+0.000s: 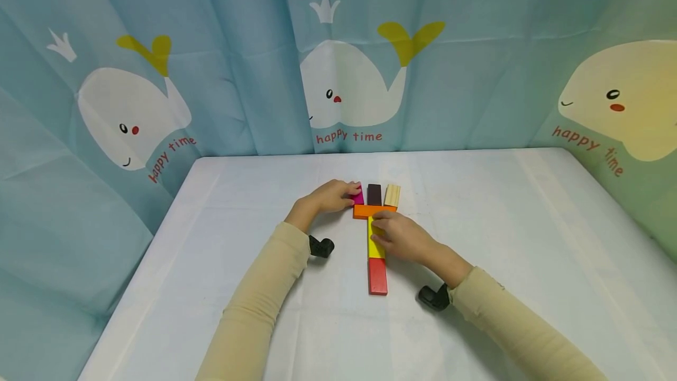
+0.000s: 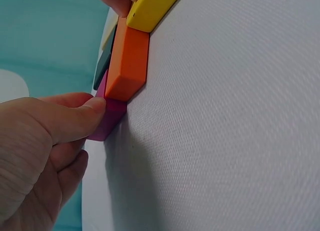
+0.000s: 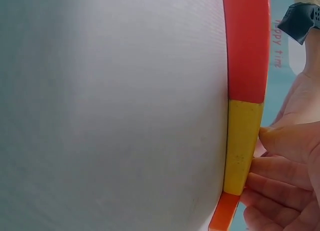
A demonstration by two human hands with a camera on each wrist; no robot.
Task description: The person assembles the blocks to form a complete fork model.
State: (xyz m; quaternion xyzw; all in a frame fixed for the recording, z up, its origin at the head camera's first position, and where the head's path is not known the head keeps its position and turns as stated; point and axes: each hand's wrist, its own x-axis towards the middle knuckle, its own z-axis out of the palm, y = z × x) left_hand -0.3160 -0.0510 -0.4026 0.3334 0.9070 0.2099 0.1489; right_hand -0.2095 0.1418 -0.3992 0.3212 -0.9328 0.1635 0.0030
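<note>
Wooden blocks lie joined in a cross-like figure on the table. My left hand (image 1: 334, 195) pinches the magenta block (image 2: 114, 118) at the top left, its thumb against the near side. This block meets the end of the orange block (image 2: 131, 58), which lies crosswise. My right hand (image 1: 404, 237) rests its thumb and fingertips on the yellow block (image 3: 241, 146), near the orange one. Below the yellow block, end to end, lies the red block (image 1: 378, 277). A dark brown block (image 1: 374, 194) and a pale striped block (image 1: 392, 195) stand above the orange one.
The blocks lie on a white-covered table (image 1: 222, 310). Behind it hangs a blue curtain (image 1: 243, 75) with printed whales. A black wrist device (image 1: 321, 247) sits by the left wrist, and another black device (image 1: 433, 297) by the right.
</note>
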